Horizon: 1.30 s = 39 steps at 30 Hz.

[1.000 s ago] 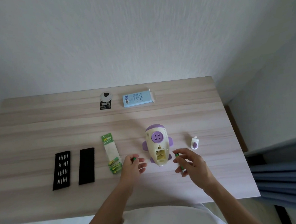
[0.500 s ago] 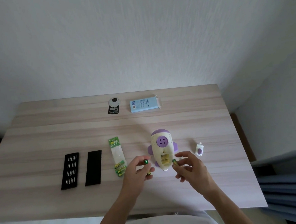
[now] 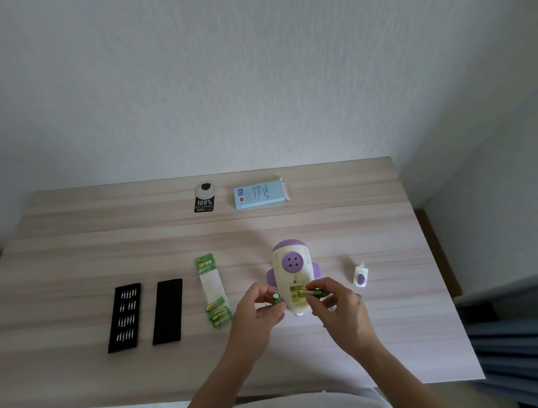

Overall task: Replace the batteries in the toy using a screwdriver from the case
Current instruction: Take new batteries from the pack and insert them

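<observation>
A cream and purple rocket-shaped toy (image 3: 292, 262) lies on the wooden table (image 3: 73, 249), its battery compartment (image 3: 295, 297) open toward me. My right hand (image 3: 335, 307) holds a green battery (image 3: 310, 293) sideways over that compartment. Just left of the toy, my left hand (image 3: 258, 313) pinches a second green battery (image 3: 276, 298) upright. A torn battery pack (image 3: 212, 287) with loose green batteries (image 3: 218, 314) lies to the left. Further left lies the open black screwdriver case: a bit tray (image 3: 125, 317) and its lid (image 3: 168, 310).
A small white and purple cover piece (image 3: 360, 276) lies right of the toy. At the back of the table are a light blue box (image 3: 260, 194) and a round grommet with a black label (image 3: 204, 196). The wall is behind; the table's right edge drops beside blue fabric.
Both hands moved in toward the toy. The right hand brought its battery over the open compartment and turned it sideways. The left hand came closer with its battery. The camera view shifted.
</observation>
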### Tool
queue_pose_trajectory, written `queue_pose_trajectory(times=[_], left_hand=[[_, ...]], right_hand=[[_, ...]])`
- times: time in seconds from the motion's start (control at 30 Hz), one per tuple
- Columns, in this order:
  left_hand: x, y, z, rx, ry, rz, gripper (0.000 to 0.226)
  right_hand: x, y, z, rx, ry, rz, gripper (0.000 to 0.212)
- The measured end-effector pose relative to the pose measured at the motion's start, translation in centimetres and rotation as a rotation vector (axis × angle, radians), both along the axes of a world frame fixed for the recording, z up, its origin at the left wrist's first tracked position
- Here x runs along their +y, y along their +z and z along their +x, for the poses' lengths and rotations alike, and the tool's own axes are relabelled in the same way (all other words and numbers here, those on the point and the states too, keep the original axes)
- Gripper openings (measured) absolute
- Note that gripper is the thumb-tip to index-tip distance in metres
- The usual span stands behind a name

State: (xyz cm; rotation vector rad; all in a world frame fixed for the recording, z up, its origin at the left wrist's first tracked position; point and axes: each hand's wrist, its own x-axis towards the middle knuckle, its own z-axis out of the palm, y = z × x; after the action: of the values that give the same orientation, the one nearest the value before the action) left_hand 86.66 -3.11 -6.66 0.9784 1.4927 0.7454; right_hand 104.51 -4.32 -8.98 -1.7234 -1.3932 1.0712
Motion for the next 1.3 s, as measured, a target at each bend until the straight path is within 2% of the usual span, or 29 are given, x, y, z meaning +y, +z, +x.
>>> queue_pose_trajectory(times=[0.13, 0.23, 0.4, 0.5, 0.93, 1.03, 1.13, 1.3], left_hand=[[0.2, -0.6, -0.3, 0.070, -0.026, 0.033, 0.017], [0.3, -1.0, -0.5, 0.197, -0.072, 0.109, 0.015], [0.7, -1.2, 0.1, 0.256, -0.074, 0.197, 0.017], [1.0, -1.3, 0.6, 0.270, -0.088, 0.263, 0.027], [1.4, -2.9, 1.8, 0.431, -0.216, 0.540, 0.024], [1.5, -3.6, 1.7, 0.454, -0.249, 0.559, 0.022], [1.7, -3.8, 1.7, 0.466, -0.283, 0.595, 0.021], [1.9, -4.4, 1.3, 0.470, -0.339, 0.610, 0.022]], right_hand=[[0.0, -0.6, -0.2, -0.115, -0.017, 0.012, 0.014], [0.0, -0.6, -0.3, -0.211, -0.018, 0.011, 0.014], [-0.1, -0.8, -0.4, -0.319, -0.029, 0.078, 0.014], [-0.1, -1.0, -0.6, -0.352, -0.024, 0.122, 0.015], [0.2, -2.0, -1.3, -0.477, 0.036, 0.248, 0.010], [0.3, -2.1, -1.4, -0.509, 0.047, 0.256, 0.016], [0.6, -1.8, -1.3, -0.572, 0.062, 0.291, 0.006], [1.2, -1.7, -1.2, -0.612, 0.077, 0.287, 0.008]])
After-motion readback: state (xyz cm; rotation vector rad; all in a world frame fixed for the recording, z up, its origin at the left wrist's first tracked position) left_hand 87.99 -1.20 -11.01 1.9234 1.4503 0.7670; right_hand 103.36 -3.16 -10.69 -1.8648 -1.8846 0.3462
